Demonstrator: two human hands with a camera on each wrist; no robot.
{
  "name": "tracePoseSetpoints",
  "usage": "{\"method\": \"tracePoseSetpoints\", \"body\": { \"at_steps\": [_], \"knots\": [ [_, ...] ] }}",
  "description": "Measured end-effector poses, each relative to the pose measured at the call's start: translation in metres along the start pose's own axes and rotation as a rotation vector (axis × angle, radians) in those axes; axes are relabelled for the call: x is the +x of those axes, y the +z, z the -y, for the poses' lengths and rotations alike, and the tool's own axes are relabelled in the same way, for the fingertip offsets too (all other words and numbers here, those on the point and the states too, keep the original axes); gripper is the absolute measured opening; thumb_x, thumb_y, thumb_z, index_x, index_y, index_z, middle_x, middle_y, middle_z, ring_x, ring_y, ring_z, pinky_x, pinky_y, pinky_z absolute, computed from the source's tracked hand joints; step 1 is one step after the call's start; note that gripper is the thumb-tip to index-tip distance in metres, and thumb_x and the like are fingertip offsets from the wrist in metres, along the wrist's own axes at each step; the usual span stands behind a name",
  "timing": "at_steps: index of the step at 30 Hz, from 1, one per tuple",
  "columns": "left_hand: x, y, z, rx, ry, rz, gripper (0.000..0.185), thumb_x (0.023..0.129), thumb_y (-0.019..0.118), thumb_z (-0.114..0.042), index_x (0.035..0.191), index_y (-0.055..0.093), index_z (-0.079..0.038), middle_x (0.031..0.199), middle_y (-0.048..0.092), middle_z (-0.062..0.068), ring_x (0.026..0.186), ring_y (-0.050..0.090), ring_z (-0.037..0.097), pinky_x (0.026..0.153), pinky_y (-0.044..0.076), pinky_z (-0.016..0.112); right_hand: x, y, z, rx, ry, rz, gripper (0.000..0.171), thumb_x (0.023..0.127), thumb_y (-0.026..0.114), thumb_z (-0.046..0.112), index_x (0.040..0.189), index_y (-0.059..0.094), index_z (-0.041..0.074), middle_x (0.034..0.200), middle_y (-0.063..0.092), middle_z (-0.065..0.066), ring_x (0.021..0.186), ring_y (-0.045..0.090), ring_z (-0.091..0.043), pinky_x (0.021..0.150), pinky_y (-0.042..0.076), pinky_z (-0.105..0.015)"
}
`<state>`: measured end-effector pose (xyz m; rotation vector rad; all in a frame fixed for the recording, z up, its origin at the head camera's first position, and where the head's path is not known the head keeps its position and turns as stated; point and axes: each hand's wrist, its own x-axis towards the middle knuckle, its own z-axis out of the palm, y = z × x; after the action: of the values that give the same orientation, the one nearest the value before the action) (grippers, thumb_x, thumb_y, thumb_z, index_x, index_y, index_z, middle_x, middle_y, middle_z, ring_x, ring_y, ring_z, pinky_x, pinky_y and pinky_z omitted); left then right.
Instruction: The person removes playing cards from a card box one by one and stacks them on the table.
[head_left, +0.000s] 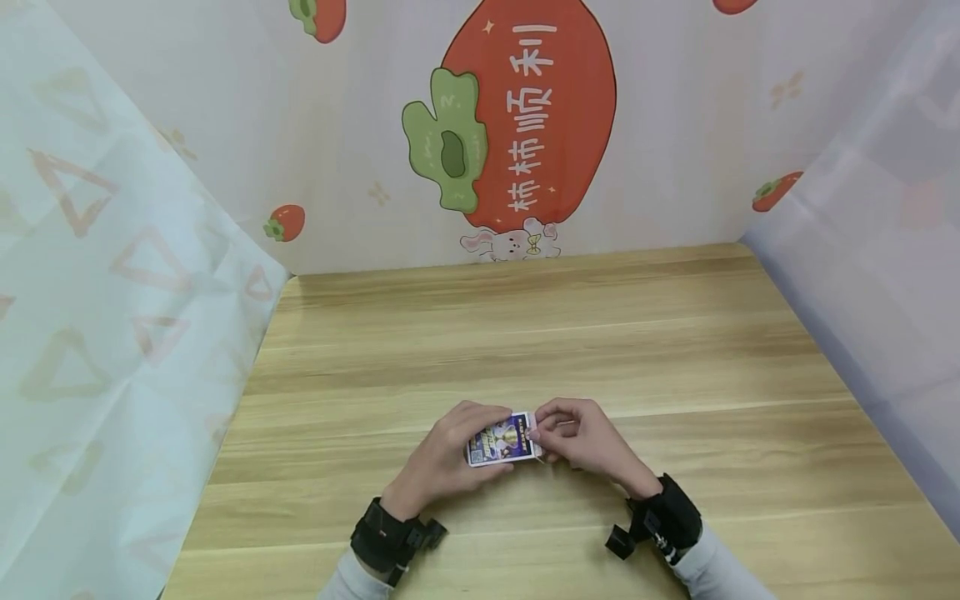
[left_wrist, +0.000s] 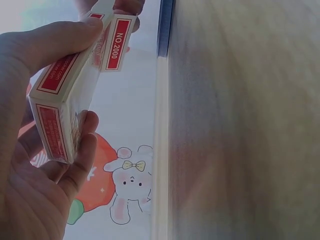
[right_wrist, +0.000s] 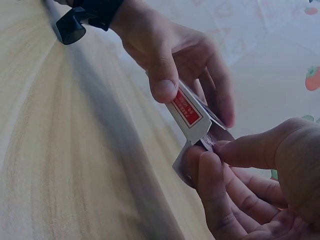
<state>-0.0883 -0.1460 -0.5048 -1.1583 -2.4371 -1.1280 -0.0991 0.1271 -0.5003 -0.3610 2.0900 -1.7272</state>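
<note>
Left hand gripped a card box by its long edges just above the desk, while the right hand pinched its opened end flap.

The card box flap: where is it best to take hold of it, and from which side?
Pinch the open flap by its free edge, coming from the right end of the card box, since the left hand already grips the body and the right hand works there.
</note>
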Motion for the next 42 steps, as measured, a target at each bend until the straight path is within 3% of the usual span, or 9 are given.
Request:
{"method": "tracePoseSetpoints", "body": {
  "at_steps": [3, 9, 18, 28, 35, 42],
  "knots": [
    [0.000, 0.000, 0.000, 0.002, -0.002, -0.002, 0.073, 0.079, 0.096, -0.030, 0.142, 0.065, -0.008, 0.137, 0.072, 0.007, 0.122, 0.067, 0.020, 0.101, 0.059, 0.034, -0.001, -0.003, 0.001, 0.010, 0.029, 0.004, 0.029, 0.098, 0.077, 0.015, 0.121, 0.072, -0.002, 0.096, 0.078, -0.011, 0.071, 0.076, -0.030, 0.048, 0.052, -0.022],
    [0.000, 0.000, 0.001, -0.004, -0.007, -0.005, 0.074, 0.079, 0.096, -0.030, 0.142, 0.065, -0.007, 0.137, 0.072, 0.007, 0.122, 0.067, 0.021, 0.102, 0.059, 0.035, -0.002, -0.010, -0.001, 0.032, 0.043, 0.025, 0.036, 0.099, 0.076, 0.011, 0.128, 0.067, -0.008, 0.101, 0.078, -0.016, 0.071, 0.077, -0.028, 0.055, 0.063, -0.035],
    [0.000, 0.000, 0.000, 0.006, -0.015, -0.031, 0.077, 0.074, 0.099, -0.026, 0.141, 0.066, -0.006, 0.135, 0.073, 0.009, 0.119, 0.069, 0.022, 0.099, 0.061, 0.035, -0.005, -0.026, 0.000, 0.085, 0.096, 0.035, 0.036, 0.099, 0.076, 0.013, 0.129, 0.066, -0.004, 0.100, 0.076, -0.014, 0.064, 0.073, -0.022, 0.056, 0.065, -0.046],
    [0.000, -0.002, 0.001, 0.012, -0.040, -0.040, 0.076, 0.075, 0.099, -0.026, 0.141, 0.066, -0.006, 0.135, 0.073, 0.008, 0.120, 0.069, 0.022, 0.100, 0.061, 0.036, -0.004, -0.047, -0.003, 0.080, 0.036, 0.085, 0.043, 0.096, 0.076, 0.006, 0.132, 0.060, -0.012, 0.109, 0.070, -0.018, 0.082, 0.075, -0.020, 0.070, 0.065, -0.031],
    [0.000, -0.003, 0.002, 0.017, -0.050, -0.048, 0.076, 0.075, 0.099, -0.026, 0.141, 0.066, -0.007, 0.136, 0.072, 0.008, 0.121, 0.068, 0.022, 0.101, 0.060, 0.037, -0.003, -0.053, -0.002, 0.097, 0.053, 0.088, 0.039, 0.095, 0.075, 0.003, 0.126, 0.060, -0.014, 0.106, 0.071, -0.016, 0.088, 0.076, -0.024, 0.079, 0.066, -0.034],
    [0.001, -0.004, 0.002, 0.021, -0.052, -0.056, 0.075, 0.075, 0.098, -0.025, 0.140, 0.066, -0.006, 0.135, 0.072, 0.008, 0.119, 0.069, 0.022, 0.099, 0.061, 0.037, -0.003, -0.065, -0.001, 0.090, 0.037, 0.012, 0.033, 0.098, 0.071, 0.003, 0.126, 0.061, -0.012, 0.108, 0.071, -0.011, 0.088, 0.072, -0.018, 0.078, 0.064, -0.029]
  ]
}}
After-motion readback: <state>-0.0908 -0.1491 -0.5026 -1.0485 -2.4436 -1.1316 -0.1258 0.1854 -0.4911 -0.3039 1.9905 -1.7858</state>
